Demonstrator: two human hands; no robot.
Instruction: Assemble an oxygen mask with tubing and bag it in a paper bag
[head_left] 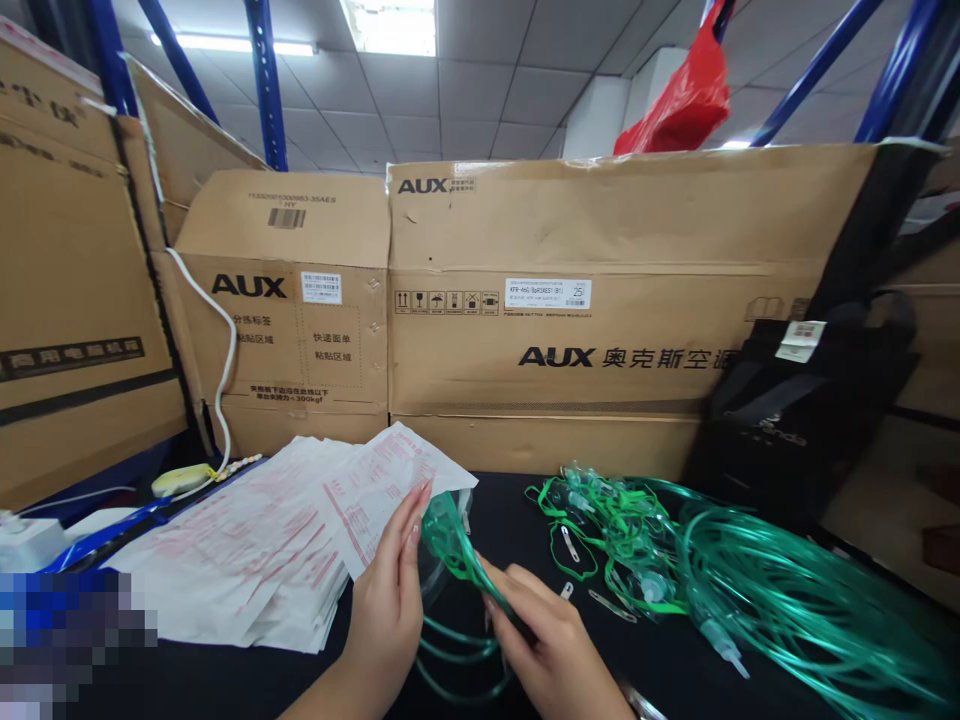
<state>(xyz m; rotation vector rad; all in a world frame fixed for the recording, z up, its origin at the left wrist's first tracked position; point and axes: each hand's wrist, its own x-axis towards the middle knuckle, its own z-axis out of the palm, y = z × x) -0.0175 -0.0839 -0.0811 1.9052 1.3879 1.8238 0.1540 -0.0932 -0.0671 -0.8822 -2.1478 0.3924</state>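
Near the middle of the black table, my left hand [390,600] pinches a white paper-and-clear-film pouch [397,480] printed in red. A green translucent mask [444,530] sits at the pouch's mouth, partly inside. My right hand [536,640] is closed on the mask's green tubing and strap, just right of the pouch. Loops of the tubing [457,675] hang below, between the hands. To the left lies a stack of similar pouches [247,550]. On the right are a pile of green masks with straps [630,535] and large coils of green tubing [810,600].
Cardboard boxes [450,345] stand along the table's back. A black bag [787,440] leans at the right. Small metal strips [569,543] lie by the masks. At the left are a white cable [229,365] and a yellowish oval object [182,480].
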